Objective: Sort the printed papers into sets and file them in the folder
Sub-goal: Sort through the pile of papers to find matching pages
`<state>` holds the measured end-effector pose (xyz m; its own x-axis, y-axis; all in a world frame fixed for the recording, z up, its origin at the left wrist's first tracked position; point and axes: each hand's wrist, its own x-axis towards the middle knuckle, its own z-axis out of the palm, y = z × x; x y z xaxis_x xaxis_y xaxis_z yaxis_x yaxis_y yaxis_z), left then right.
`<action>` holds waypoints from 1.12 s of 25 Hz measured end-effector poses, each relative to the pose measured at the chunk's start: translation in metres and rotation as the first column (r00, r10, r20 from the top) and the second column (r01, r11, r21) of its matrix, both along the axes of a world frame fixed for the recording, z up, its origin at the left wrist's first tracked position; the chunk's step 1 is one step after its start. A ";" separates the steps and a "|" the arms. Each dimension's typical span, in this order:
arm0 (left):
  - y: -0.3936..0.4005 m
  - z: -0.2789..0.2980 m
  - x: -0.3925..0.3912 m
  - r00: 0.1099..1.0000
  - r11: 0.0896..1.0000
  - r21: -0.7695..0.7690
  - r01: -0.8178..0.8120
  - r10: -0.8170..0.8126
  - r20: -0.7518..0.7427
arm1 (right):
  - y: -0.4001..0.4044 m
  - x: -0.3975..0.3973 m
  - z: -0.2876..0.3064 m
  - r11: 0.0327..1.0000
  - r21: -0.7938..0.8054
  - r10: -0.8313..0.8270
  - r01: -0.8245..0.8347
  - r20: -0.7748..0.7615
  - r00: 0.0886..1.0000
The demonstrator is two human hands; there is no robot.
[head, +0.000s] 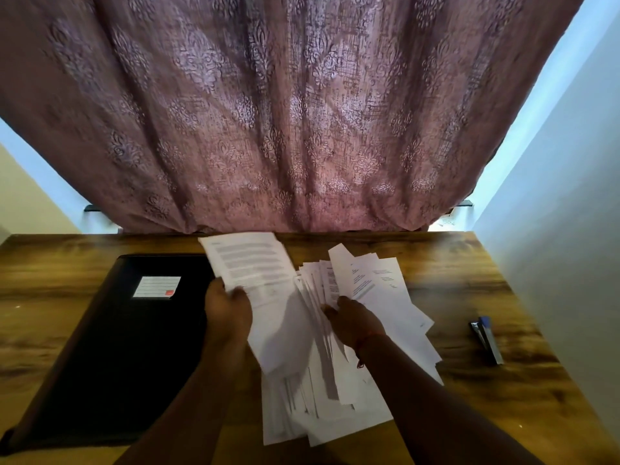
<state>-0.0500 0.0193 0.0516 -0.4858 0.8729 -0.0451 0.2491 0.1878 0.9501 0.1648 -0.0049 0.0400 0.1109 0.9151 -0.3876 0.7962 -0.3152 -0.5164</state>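
- My left hand (pixel 228 307) grips a few sheets (pixel 258 280) by their left edge, thumb on top, fingers curled under. The sheets are lifted off the pile, long axis running far-left to near-right, the text's top end pointing far.
- My right hand (pixel 352 320) is in the pile (pixel 335 391), fingers curled around a sheet edge, w/ more sheets fanned up just beyond it; exact pinch hard to see, fingertips are hidden by paper.
- The pile lies loose and messy at the desk's (pixel 453 263) middle, between my two forearms, long axis roughly near-far, some sheets skewed toward far-right.
- Folder (pixel 110 357): black, shut, flat on the desk left of the pile, long axis near-far. A white label (pixel 156 286) w/ a red mark sits near its far end. The held sheets overlap its far-right corner.
- Stapler (pixel 486 340): blue, on the desk well right of the pile, lying near-far.
- Purple curtain (pixel 285 112) hangs behind the desk's far edge.
- A red thread (pixel 364 344) circles my right wrist.
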 end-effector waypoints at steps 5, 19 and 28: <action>0.000 0.033 -0.006 0.985 0.971 0.185 0.154 -0.135 -0.111 | -0.007 -0.002 0.003 0.986 0.165 -0.063 0.029 0.204 0.977; -0.048 -0.012 0.055 0.967 0.940 -0.244 0.239 -0.206 0.153 | -0.031 0.029 0.033 0.855 0.517 -0.211 0.033 0.289 0.934; -0.053 -0.015 0.095 0.939 0.897 -0.333 0.290 -0.200 0.279 | -0.050 -0.014 0.003 0.937 0.297 0.091 -0.186 0.307 0.947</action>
<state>0.0455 -0.0333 0.0369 -0.1948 0.8625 -0.4671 0.1138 0.4929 0.8626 0.1508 -0.0545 0.0428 0.0361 0.9983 -0.0448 0.9475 -0.0484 -0.3160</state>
